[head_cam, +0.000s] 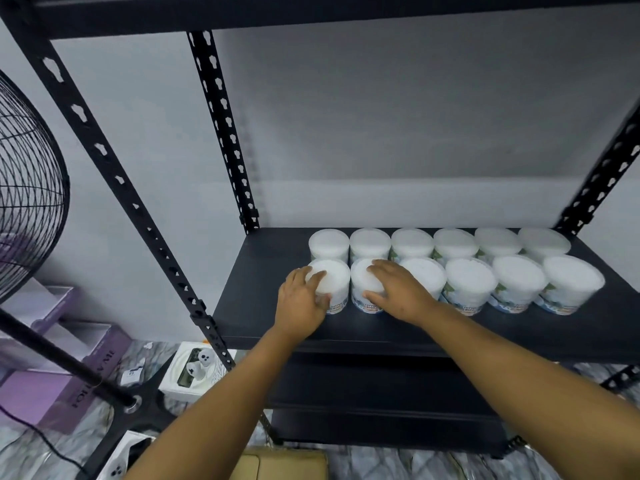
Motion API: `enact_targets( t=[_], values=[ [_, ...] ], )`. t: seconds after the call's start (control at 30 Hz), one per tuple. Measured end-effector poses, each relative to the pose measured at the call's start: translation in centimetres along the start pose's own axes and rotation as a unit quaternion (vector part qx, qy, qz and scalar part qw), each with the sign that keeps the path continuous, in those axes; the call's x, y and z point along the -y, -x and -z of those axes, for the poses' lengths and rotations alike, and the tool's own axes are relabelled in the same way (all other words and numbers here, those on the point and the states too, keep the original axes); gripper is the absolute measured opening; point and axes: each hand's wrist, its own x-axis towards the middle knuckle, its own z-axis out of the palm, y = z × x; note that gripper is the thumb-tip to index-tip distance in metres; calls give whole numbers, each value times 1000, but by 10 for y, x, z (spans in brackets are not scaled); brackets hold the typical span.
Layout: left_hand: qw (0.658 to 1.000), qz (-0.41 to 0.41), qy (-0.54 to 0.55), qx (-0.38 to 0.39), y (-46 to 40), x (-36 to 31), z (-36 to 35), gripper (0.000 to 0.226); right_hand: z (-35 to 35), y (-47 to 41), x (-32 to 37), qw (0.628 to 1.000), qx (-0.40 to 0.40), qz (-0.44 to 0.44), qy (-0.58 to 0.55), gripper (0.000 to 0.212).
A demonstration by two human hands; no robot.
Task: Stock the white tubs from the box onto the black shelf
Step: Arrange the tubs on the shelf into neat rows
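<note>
Twelve white tubs stand on the black shelf [263, 327] in two rows of six, packed side by side and running from the middle of the board out to the right end. The back row [439, 243] sits close to the grey wall [381, 116]; the front row [471, 285] stands just before it, touching or nearly so.

Both hands are on the two leftmost tubs of the front row. The left hand [300, 299] grips the end tub [334, 282] from its near left side, fingers curled over the lid's rim and the thumb wrapped round the front of the wall. The right hand [396, 291] holds the second tub [362, 284] from the right, fingers spread across the top of the lid and the thumb pressed low against the labelled side. The two tubs stand upright on the board, just beside each other, and both forearms reach in from below over the shelf's front edge.

To the left of the end tub the board lies bare up to the slotted upright [221, 126].

A corner of a cardboard box [280, 464] shows on the floor below, between the arms. A black fan [27, 188] stands at the left, with purple cartons [38, 396] and a white carton [194, 370] on the floor beside it.
</note>
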Motion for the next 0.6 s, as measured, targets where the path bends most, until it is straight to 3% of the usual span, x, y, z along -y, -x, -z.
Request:
enact_targets(
  t=[0.23,0.4,0.6],
  values=[
    [1000,-4,2,20,-1,3,-1,39,-1,1,-1,1000,-8,9,0,57],
    [1000,8,6,-1,-1,1,-1,50,-2,2,-2,1000,-8,5,1,58],
    [1000,-13,13,22,-4,6,-1,39,-2,2,-3,1000,-9,4,-6,57]
  ],
)
